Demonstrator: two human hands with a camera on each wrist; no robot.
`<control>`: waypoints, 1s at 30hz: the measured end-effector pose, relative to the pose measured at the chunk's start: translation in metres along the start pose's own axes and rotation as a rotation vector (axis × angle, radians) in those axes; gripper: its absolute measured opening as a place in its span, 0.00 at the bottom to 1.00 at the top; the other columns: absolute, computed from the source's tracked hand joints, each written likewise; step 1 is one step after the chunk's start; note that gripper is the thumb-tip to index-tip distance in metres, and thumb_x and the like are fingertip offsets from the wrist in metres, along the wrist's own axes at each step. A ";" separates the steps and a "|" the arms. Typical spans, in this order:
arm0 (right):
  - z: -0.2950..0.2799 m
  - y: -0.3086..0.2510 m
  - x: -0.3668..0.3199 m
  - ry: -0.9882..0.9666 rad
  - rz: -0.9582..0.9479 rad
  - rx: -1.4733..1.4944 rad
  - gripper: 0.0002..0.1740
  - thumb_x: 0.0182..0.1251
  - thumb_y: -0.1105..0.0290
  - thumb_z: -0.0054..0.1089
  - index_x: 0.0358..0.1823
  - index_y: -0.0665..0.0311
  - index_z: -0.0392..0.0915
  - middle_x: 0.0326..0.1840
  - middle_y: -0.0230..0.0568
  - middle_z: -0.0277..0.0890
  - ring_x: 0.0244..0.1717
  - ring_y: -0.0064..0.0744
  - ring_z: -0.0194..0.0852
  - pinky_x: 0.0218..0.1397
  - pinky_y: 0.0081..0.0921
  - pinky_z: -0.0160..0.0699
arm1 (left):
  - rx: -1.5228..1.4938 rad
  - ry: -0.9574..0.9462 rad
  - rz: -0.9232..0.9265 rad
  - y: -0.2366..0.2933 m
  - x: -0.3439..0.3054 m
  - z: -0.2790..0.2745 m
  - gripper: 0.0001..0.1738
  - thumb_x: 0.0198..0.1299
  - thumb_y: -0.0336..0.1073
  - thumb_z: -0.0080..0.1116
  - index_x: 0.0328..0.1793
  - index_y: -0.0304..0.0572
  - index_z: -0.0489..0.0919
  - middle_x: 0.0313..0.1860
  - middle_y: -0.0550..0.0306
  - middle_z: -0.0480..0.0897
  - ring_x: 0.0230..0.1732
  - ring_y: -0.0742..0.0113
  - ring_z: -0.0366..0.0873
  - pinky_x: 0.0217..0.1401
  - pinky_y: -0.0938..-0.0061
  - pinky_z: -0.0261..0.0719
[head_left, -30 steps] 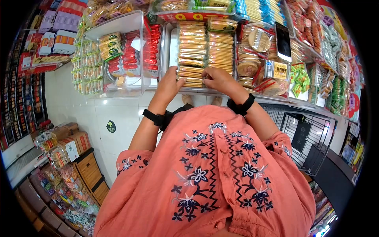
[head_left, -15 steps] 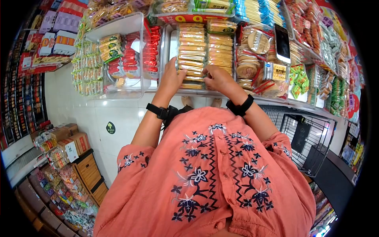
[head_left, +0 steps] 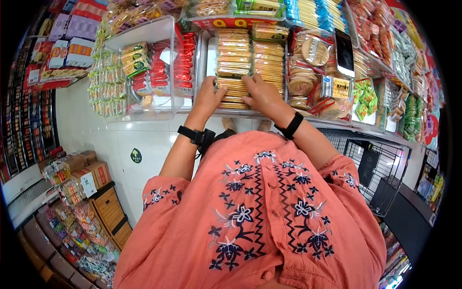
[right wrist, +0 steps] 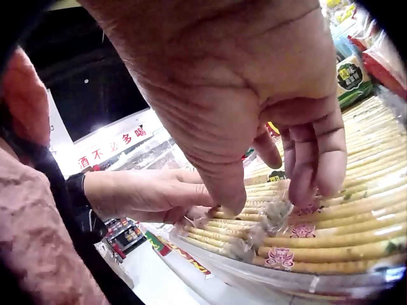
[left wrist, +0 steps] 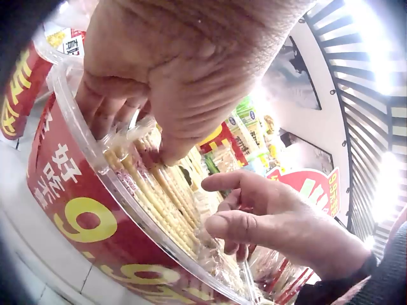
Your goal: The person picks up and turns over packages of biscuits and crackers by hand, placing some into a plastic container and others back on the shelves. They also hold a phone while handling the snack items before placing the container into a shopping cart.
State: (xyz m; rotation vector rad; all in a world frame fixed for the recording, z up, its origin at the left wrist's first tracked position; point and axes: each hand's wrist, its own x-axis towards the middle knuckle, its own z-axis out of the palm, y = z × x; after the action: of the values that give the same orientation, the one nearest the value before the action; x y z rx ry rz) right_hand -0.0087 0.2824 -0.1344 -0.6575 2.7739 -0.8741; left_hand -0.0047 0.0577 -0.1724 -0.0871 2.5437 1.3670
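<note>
Slim clear-wrapped biscuit packs (head_left: 234, 87) stand on edge in two rows inside a clear plastic bin (left wrist: 113, 184). At the left ends of the front packs is my left hand (head_left: 207, 100), its thumb lying over them. In the left wrist view its fingers reach down between the packs and the bin wall. My right hand (head_left: 265, 98) is at the right ends of the same packs, beside the second row (head_left: 268, 62). The right wrist view shows its thumb and fingers (right wrist: 331, 159) spread, touching the wrappers from above.
Left of the bin are red packets (head_left: 185, 62) and a clear tub (head_left: 156, 103). To the right lie round biscuits in bags (head_left: 303, 84), with a phone (head_left: 344, 52) above them. A wire cart (head_left: 368, 159) stands right of the person; a red price strip (left wrist: 70, 197) covers the bin's front.
My right hand has gone from bunched fingers to spread ones and shifted slightly. My left hand moved up along the row, then back down. The front packs now stand closer together.
</note>
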 end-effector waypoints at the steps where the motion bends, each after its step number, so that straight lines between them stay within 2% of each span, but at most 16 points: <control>1: 0.000 0.000 0.002 0.000 -0.017 -0.012 0.22 0.61 0.64 0.69 0.52 0.67 0.74 0.51 0.58 0.72 0.44 0.59 0.82 0.46 0.48 0.82 | -0.028 -0.014 -0.037 0.004 0.000 -0.001 0.31 0.68 0.38 0.63 0.68 0.23 0.67 0.63 0.34 0.73 0.46 0.51 0.86 0.33 0.69 0.91; 2: 0.000 0.000 0.004 0.008 -0.030 -0.021 0.21 0.61 0.65 0.69 0.51 0.67 0.74 0.51 0.58 0.72 0.43 0.58 0.82 0.45 0.48 0.82 | -0.057 -0.029 -0.074 0.008 0.000 -0.001 0.31 0.68 0.37 0.63 0.68 0.22 0.67 0.64 0.35 0.72 0.43 0.52 0.87 0.29 0.70 0.91; 5: 0.004 -0.001 0.012 0.022 -0.070 -0.039 0.19 0.61 0.66 0.68 0.49 0.68 0.75 0.50 0.57 0.72 0.42 0.57 0.82 0.44 0.47 0.82 | -0.012 0.001 -0.078 0.016 -0.004 -0.002 0.30 0.68 0.39 0.63 0.67 0.22 0.68 0.63 0.34 0.74 0.49 0.48 0.86 0.38 0.66 0.91; 8: 0.012 0.002 0.018 0.018 -0.097 -0.042 0.17 0.61 0.66 0.67 0.47 0.68 0.75 0.47 0.55 0.74 0.41 0.56 0.82 0.43 0.47 0.82 | 0.122 0.085 0.093 -0.013 0.005 0.006 0.32 0.67 0.43 0.63 0.67 0.23 0.69 0.61 0.32 0.76 0.58 0.42 0.82 0.55 0.60 0.85; 11: 0.016 0.005 0.021 0.000 -0.089 -0.040 0.17 0.62 0.66 0.66 0.48 0.67 0.75 0.45 0.53 0.77 0.41 0.56 0.83 0.44 0.47 0.83 | 0.102 0.038 0.091 -0.018 0.011 0.006 0.32 0.68 0.46 0.63 0.68 0.26 0.71 0.65 0.32 0.75 0.56 0.44 0.82 0.60 0.62 0.81; 14: 0.019 0.010 0.024 -0.034 -0.057 -0.049 0.18 0.63 0.64 0.65 0.49 0.66 0.75 0.44 0.53 0.79 0.42 0.57 0.83 0.44 0.47 0.83 | 0.271 0.015 0.096 -0.010 0.010 0.001 0.32 0.67 0.48 0.63 0.66 0.28 0.72 0.64 0.30 0.75 0.58 0.40 0.80 0.62 0.59 0.78; 17: 0.021 0.014 0.027 -0.059 -0.042 -0.046 0.18 0.63 0.63 0.65 0.50 0.65 0.75 0.45 0.53 0.79 0.43 0.57 0.83 0.45 0.48 0.83 | 0.251 -0.030 0.005 0.004 0.013 0.000 0.32 0.65 0.48 0.64 0.66 0.29 0.73 0.62 0.30 0.77 0.59 0.40 0.79 0.64 0.59 0.76; 20: 0.023 0.019 0.027 -0.055 -0.055 -0.050 0.18 0.63 0.62 0.65 0.50 0.64 0.76 0.46 0.53 0.80 0.43 0.57 0.83 0.45 0.48 0.83 | 0.198 -0.051 -0.008 -0.001 0.017 0.003 0.33 0.64 0.49 0.64 0.67 0.30 0.73 0.61 0.30 0.78 0.62 0.42 0.78 0.67 0.60 0.74; 23: 0.020 0.018 0.030 -0.064 -0.072 -0.062 0.17 0.64 0.62 0.64 0.48 0.64 0.76 0.44 0.53 0.81 0.42 0.57 0.84 0.44 0.49 0.82 | 0.256 0.077 0.154 0.008 0.008 0.006 0.30 0.63 0.47 0.64 0.62 0.30 0.75 0.55 0.33 0.80 0.59 0.38 0.77 0.63 0.54 0.76; 26: 0.017 0.014 0.030 -0.035 -0.078 -0.041 0.15 0.64 0.63 0.64 0.47 0.64 0.76 0.42 0.53 0.81 0.41 0.57 0.83 0.44 0.49 0.82 | 0.290 0.111 0.215 0.038 -0.017 -0.009 0.32 0.67 0.47 0.63 0.68 0.29 0.72 0.63 0.32 0.77 0.65 0.41 0.76 0.68 0.59 0.73; 29: 0.009 0.006 0.029 -0.025 -0.079 -0.012 0.14 0.65 0.63 0.63 0.46 0.64 0.76 0.42 0.54 0.81 0.41 0.59 0.82 0.44 0.50 0.81 | 0.208 -0.022 0.331 0.076 -0.052 -0.041 0.28 0.69 0.44 0.62 0.67 0.31 0.73 0.61 0.37 0.80 0.63 0.44 0.78 0.66 0.60 0.75; 30: 0.007 0.005 0.029 -0.021 -0.087 -0.001 0.14 0.65 0.63 0.63 0.46 0.64 0.76 0.42 0.54 0.81 0.41 0.60 0.82 0.44 0.50 0.80 | 0.163 -0.070 0.301 0.091 -0.062 -0.055 0.26 0.69 0.43 0.62 0.66 0.32 0.74 0.59 0.40 0.81 0.62 0.47 0.79 0.65 0.62 0.76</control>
State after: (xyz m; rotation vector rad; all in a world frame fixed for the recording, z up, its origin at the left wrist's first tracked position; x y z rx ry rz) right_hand -0.0344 0.2696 -0.1433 -0.7881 2.7456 -0.8777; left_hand 0.0289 0.0591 -0.0541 0.3804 2.6768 1.2252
